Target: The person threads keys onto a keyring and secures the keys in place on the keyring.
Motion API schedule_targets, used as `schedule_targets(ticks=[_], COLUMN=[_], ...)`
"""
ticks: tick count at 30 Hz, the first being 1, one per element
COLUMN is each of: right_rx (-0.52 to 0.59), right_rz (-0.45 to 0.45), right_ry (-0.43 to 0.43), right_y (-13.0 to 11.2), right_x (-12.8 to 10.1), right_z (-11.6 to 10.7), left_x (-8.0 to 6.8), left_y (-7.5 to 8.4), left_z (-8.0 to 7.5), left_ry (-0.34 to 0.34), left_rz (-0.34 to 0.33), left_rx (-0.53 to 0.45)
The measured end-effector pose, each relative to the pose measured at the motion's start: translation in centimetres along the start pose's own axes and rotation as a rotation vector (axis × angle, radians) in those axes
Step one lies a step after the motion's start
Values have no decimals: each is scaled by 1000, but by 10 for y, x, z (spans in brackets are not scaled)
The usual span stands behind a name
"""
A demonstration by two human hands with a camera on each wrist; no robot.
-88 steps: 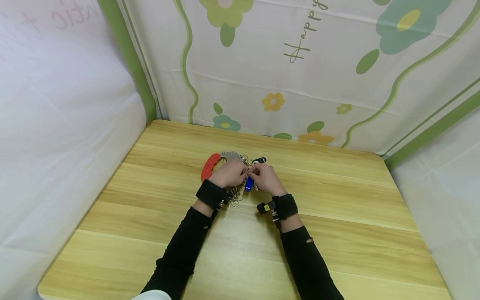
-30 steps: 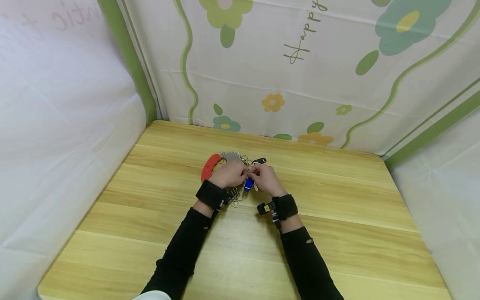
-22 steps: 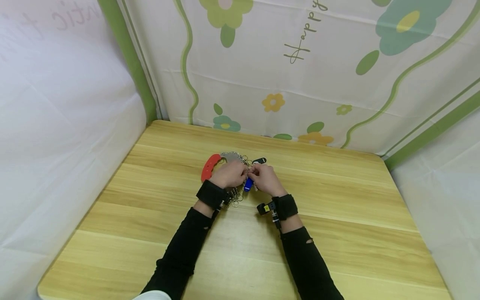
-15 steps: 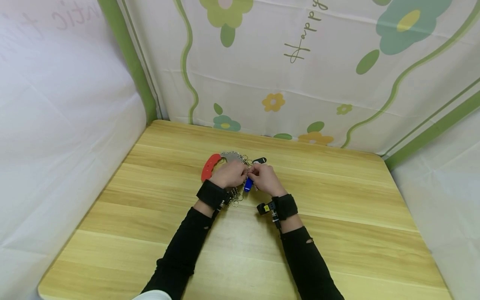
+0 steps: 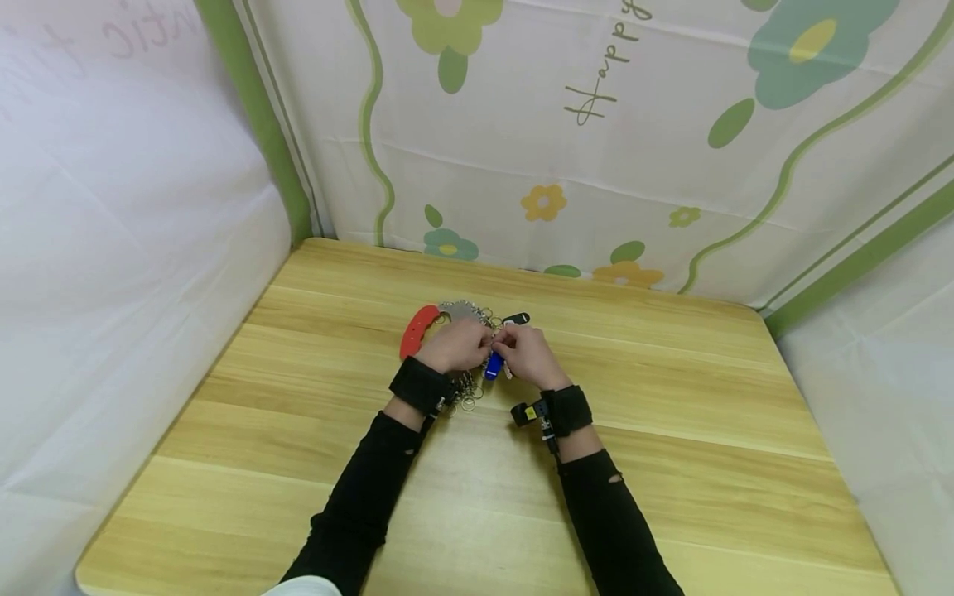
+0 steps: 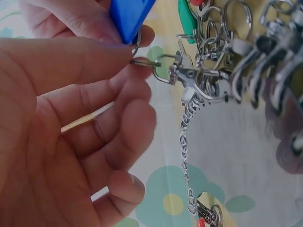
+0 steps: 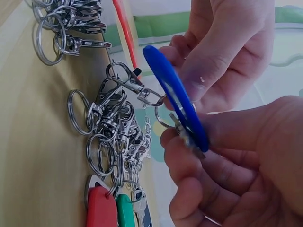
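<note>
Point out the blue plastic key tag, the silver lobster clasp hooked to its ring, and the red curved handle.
Blue plastic key tag [image 7: 177, 99], right wrist view, its edge.
Silver lobster clasp [image 7: 127, 81], right wrist view, its body.
Red curved handle [image 5: 415, 329], head view, its middle.

Blue key tag [image 7: 176, 97], silver key rings [image 7: 109, 127], red handle [image 5: 414, 329], pale wooden table [image 5: 671, 463], green-and-yellow flowered cloth [image 5: 596, 124]
</note>
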State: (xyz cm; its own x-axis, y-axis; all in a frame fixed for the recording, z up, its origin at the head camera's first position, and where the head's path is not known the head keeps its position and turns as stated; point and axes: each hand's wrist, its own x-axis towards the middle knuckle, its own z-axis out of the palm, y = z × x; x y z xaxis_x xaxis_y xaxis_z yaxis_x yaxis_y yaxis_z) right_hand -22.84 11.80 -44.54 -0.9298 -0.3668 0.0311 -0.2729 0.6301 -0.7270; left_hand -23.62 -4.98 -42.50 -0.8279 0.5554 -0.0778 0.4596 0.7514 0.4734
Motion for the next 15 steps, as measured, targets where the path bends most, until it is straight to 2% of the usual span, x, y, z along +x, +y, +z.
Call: schedule_targets(ticks=[8,15], right_rx=[12,-5], right_rz=[-8,-51], right_ry=[-7,-9], right_y=[-2,-4], right_x=[-1,-2], right_z=[0,-1], left_x=[0,-1], left_y=[0,3], left_z=[-1,-2], left_ry=[2,-13], left_rz=[36,2], left_rx=[43,54])
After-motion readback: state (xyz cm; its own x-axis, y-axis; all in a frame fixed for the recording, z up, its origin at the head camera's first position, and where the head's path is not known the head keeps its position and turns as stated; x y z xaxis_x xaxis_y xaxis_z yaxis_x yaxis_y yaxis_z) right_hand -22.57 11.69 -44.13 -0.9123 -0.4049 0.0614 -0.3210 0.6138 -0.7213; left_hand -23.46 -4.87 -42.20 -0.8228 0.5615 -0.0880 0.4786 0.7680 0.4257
